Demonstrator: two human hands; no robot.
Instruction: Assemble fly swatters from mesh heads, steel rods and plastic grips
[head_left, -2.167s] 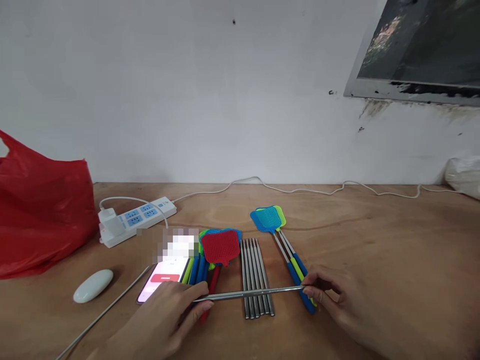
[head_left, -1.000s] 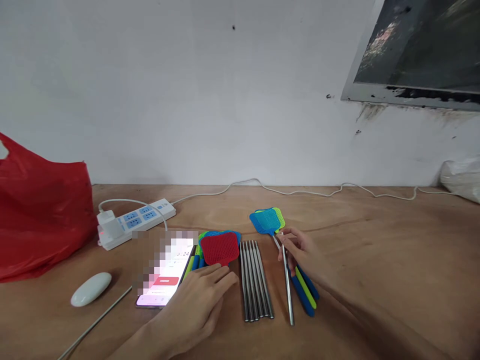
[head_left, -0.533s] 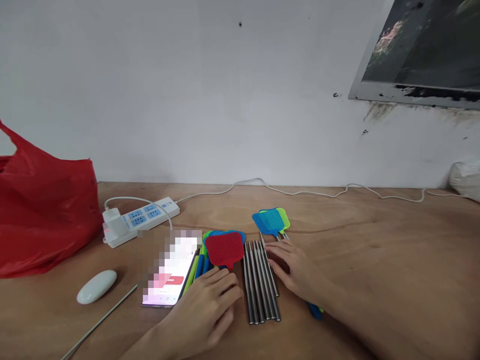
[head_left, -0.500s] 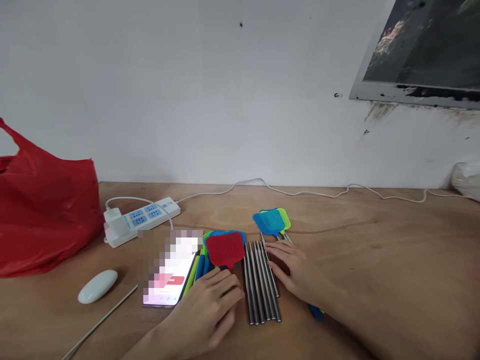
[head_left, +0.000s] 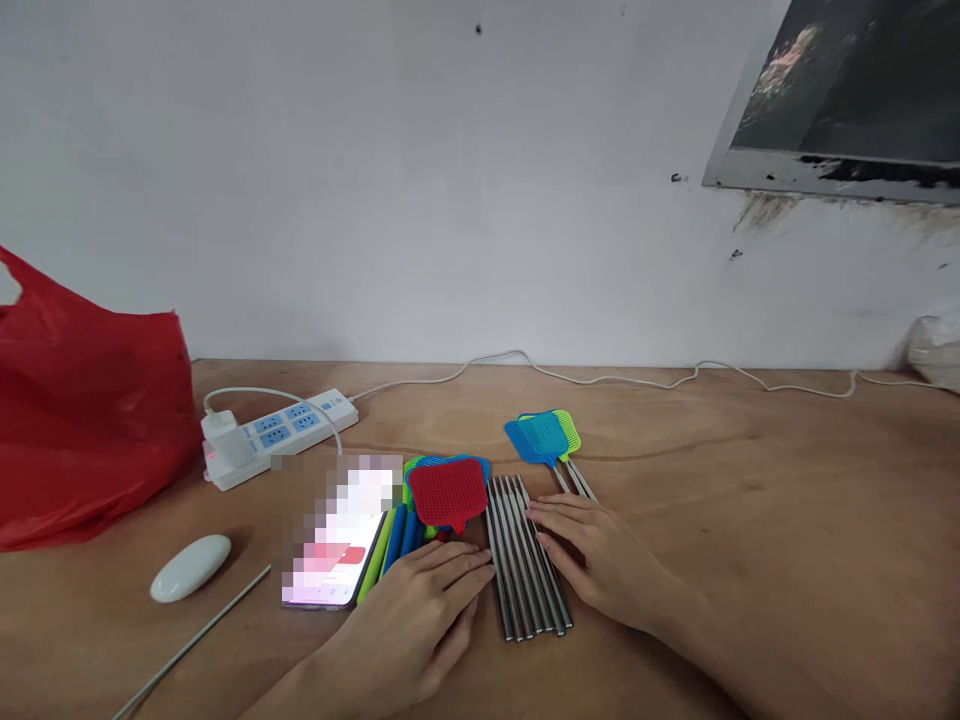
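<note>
A row of several thin steel rods [head_left: 520,570] lies side by side on the wooden table [head_left: 750,500]. My right hand [head_left: 600,560] lies flat and open against the row's right side, fingertips on the rods. My left hand [head_left: 420,615] rests open at the row's left side, over the handles of a stack of fly swatters topped by a red head [head_left: 448,493]. Behind my right hand lies a second small pile of swatters with blue and green heads [head_left: 541,437]; their handles are hidden under that hand.
A lit phone [head_left: 334,560] lies left of the red swatter. A white power strip [head_left: 274,437] with a cable, a white oval object [head_left: 189,567] and a red plastic bag [head_left: 82,410] stand at the left. A thin metal rod [head_left: 195,645] lies near the front left edge.
My right hand laid the single rod it held beside the others and now presses flat against the row. My left hand slid right, up to the rods.
</note>
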